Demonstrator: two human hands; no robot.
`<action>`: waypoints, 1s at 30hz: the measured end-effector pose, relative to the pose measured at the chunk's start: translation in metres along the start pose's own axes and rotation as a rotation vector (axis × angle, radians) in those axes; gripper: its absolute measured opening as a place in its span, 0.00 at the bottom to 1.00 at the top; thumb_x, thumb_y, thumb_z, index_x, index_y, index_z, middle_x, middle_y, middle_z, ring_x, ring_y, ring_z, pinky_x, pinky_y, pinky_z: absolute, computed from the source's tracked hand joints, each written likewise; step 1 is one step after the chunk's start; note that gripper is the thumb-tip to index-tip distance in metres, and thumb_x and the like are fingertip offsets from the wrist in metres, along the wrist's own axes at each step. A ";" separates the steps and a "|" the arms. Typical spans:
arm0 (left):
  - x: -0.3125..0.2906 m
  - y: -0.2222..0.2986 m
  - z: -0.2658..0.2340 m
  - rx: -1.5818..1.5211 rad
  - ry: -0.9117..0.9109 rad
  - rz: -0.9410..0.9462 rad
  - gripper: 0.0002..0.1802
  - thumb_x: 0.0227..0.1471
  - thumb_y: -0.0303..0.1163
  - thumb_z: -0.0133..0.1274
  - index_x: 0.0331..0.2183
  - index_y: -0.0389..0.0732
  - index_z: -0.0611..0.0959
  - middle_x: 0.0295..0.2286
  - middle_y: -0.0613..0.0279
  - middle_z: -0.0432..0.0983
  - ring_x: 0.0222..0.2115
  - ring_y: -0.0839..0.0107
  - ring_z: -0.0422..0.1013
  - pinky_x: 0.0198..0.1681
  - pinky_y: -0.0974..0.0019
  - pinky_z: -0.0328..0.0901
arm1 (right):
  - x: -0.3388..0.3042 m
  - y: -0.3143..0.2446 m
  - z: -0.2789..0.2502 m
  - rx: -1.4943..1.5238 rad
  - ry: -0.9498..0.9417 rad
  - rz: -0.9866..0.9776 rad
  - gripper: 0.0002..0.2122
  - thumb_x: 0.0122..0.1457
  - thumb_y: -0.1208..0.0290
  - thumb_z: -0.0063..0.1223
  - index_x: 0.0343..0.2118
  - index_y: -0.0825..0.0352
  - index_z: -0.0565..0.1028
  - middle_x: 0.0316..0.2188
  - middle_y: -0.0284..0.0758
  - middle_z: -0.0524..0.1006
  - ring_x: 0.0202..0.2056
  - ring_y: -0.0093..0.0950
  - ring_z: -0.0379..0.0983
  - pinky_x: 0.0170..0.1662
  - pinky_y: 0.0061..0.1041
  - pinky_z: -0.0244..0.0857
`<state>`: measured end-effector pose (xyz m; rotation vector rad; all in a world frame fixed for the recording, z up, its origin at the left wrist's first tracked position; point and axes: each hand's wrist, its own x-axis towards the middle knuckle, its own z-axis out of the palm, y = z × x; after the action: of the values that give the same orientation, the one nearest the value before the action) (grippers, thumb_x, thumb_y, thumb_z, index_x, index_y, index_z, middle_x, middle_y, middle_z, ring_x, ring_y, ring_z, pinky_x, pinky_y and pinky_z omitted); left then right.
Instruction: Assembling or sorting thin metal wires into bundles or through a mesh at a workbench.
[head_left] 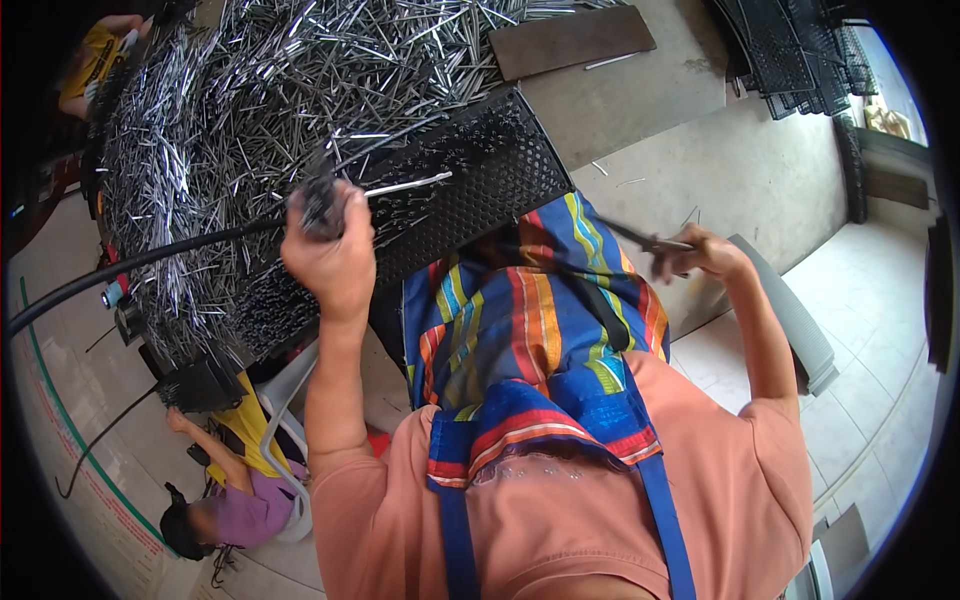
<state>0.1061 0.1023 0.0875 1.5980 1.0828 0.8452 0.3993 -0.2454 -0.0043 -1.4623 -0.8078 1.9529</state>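
My left hand (330, 260) is closed around a dark, blurred air blow gun (322, 208). A black hose (180, 248) runs into it from the left, and its thin silver nozzle (410, 185) points right over a black perforated tray (525, 165). Many of the tray's holes hold upright thin metal rods; its right end shows open holes. The tray slants across from the rod pile to my lap, beside my striped apron (545, 300). To the right, my right hand (700, 254) grips a thin dark bar (630, 232) that reaches toward the tray's corner; its kind is unclear.
A large heap of loose metal rods (300, 70) covers the table beyond the tray. A brown board (570, 42) lies at the back. Black perforated trays (790, 50) are stacked far right. At lower left a co-worker in purple (250, 515) sits near another black tray (205, 380).
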 end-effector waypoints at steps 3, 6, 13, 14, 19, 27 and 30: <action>-0.035 0.007 -0.013 -0.193 0.053 -0.146 0.08 0.49 0.16 0.56 0.33 0.36 0.78 0.23 0.66 0.74 0.17 0.81 0.67 0.19 0.75 0.61 | -0.021 0.006 -0.010 0.179 0.555 -0.085 0.13 0.42 0.70 0.53 0.29 0.70 0.82 0.25 0.36 0.80 0.25 0.23 0.70 0.29 0.24 0.61; -0.073 -0.020 -0.015 -0.647 -0.047 -0.706 0.10 0.48 0.17 0.57 0.35 0.35 0.77 0.25 0.58 0.75 0.16 0.77 0.66 0.20 0.73 0.62 | 0.011 -0.005 -0.048 -0.171 1.098 0.110 0.15 0.47 0.60 0.54 0.26 0.69 0.81 0.20 0.37 0.77 0.23 0.23 0.69 0.27 0.25 0.59; -0.126 -0.066 0.008 -0.811 -0.134 -1.114 0.08 0.51 0.20 0.54 0.35 0.41 0.76 0.29 0.58 0.75 0.19 0.81 0.63 0.23 0.72 0.61 | 0.091 -0.010 -0.161 -0.804 1.511 0.208 0.24 0.48 0.48 0.57 0.33 0.69 0.80 0.31 0.45 0.80 0.37 0.40 0.76 0.43 0.35 0.67; -0.129 -0.069 0.005 -0.841 -0.129 -1.120 0.07 0.52 0.20 0.54 0.35 0.41 0.76 0.29 0.58 0.75 0.19 0.81 0.63 0.24 0.72 0.61 | 0.096 -0.022 -0.149 -0.972 1.569 0.126 0.22 0.49 0.50 0.58 0.36 0.67 0.79 0.33 0.45 0.80 0.39 0.40 0.76 0.45 0.36 0.67; -0.132 -0.075 -0.004 -1.016 -0.081 -1.149 0.06 0.52 0.20 0.55 0.34 0.39 0.77 0.28 0.57 0.76 0.20 0.79 0.67 0.24 0.72 0.64 | 0.085 -0.089 -0.021 -0.747 1.186 -0.405 0.18 0.51 0.77 0.61 0.47 0.61 0.78 0.35 0.36 0.81 0.35 0.28 0.77 0.38 0.26 0.70; -0.127 -0.069 0.014 -1.047 -0.225 -1.079 0.06 0.52 0.21 0.54 0.33 0.42 0.76 0.24 0.61 0.75 0.19 0.78 0.67 0.21 0.73 0.63 | 0.131 -0.110 0.167 -0.010 0.658 -0.791 0.14 0.51 0.88 0.56 0.42 0.72 0.76 0.32 0.35 0.80 0.34 0.22 0.77 0.38 0.20 0.70; -0.123 -0.071 0.014 -1.045 -0.176 -1.059 0.05 0.52 0.23 0.55 0.32 0.42 0.77 0.23 0.62 0.76 0.19 0.76 0.69 0.22 0.72 0.65 | 0.139 -0.130 0.185 0.284 0.604 -0.767 0.10 0.52 0.89 0.55 0.38 0.73 0.75 0.31 0.35 0.80 0.30 0.22 0.77 0.35 0.18 0.70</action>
<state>0.0573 -0.0091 0.0130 0.1264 0.9159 0.3686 0.1973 -0.0814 0.0467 -1.2112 -0.6366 0.9368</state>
